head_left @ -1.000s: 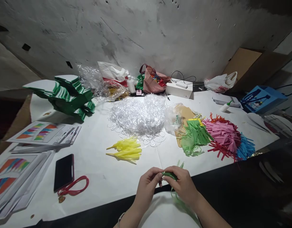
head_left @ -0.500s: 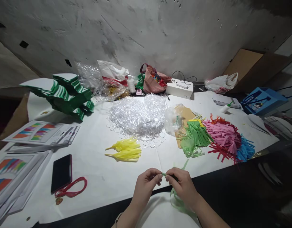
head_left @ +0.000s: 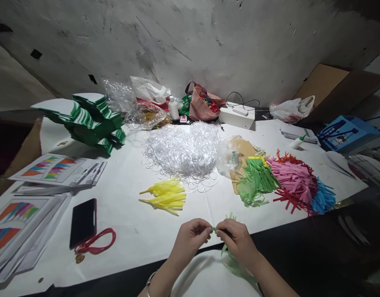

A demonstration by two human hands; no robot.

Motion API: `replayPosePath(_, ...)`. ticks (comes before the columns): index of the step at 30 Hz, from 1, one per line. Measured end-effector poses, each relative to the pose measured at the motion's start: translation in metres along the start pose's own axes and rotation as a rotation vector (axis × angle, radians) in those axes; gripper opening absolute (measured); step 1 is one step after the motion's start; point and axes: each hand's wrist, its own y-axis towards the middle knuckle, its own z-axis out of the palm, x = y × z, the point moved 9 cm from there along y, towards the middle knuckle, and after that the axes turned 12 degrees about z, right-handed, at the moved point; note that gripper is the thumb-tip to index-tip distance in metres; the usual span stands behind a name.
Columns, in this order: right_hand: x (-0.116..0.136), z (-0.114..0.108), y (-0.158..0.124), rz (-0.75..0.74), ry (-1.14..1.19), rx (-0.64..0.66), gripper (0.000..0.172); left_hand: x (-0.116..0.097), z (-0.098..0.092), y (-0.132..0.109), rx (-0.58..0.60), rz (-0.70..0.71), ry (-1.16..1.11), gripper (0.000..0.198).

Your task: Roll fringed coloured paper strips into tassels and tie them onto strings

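At the table's front edge, my left hand and my right hand pinch a green tissue-paper tassel between their fingertips. Its thin twisted part spans the small gap between the hands, while loose green tassel strips hang below my right hand and a few stick out above it. Two yellow tassels with twisted tips lie on the table beyond my left hand. Farther right rests a pile of green fringed paper, beside pink fringed paper and blue fringed paper.
Mid-table lies a heap of clear shiny string. A phone with a red strap, printed sheets and green-white cutouts occupy the left. Bags and a white box line the wall; a glue bottle stands right.
The view has shifted slightly, so the table things appear a little farther right. Both hands keep their pinch on the green tassel; the strips above my right hand have changed position.
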Motion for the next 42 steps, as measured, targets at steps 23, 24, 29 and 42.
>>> replayPosePath(23, 0.013, 0.072, 0.026, -0.175, -0.384, 0.150, 0.015, 0.010, -0.063, -0.023, -0.253, 0.243, 0.222, 0.006)
replayPosePath(24, 0.015, 0.078, 0.028, -0.182, -0.391, 0.164, 0.015, 0.014, -0.061, -0.024, -0.210, 0.213, 0.161, 0.010)
replayPosePath(29, 0.013, 0.100, 0.039, -0.161, -0.364, 0.210, 0.014, 0.037, -0.073, -0.032, -0.258, 0.137, 0.064, 0.027)
replayPosePath(42, -0.064, 0.066, 0.031, 0.014, -0.259, -0.066, 0.029, 0.069, -0.311, 0.017, -0.812, -0.188, 0.510, 0.034)
